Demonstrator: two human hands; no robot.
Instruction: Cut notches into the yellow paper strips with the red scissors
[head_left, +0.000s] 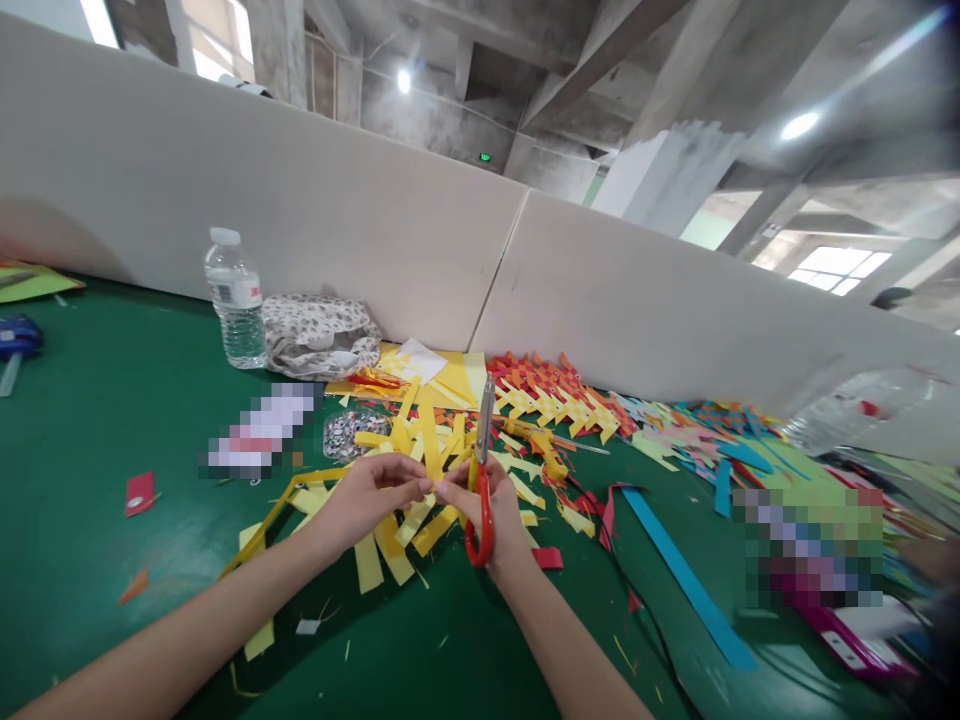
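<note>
My left hand (375, 497) is closed, its thumb and fingertips pinching the lower end of a yellow paper strip (429, 435). My right hand (504, 515) meets it there, thumb tip at the same strip. Scissors (482, 515) with red-orange handles rest in the right hand, blades pointing up and away. Around and beneath both hands lie several loose yellow paper strips (369, 562). Just beyond the left hand is a clear box of small beads or sequins (352, 435). A yellow glue gun (541, 448) lies past the right hand, its black cord running toward me.
A water bottle (236, 305) stands beside a patterned cloth bundle (322, 335) against the white partition (360, 210). Woven red-orange paper pieces (536, 378) lie further back. At right are a blue paper strip (686, 575), another bottle (862, 410) and a blurred hand (930, 555).
</note>
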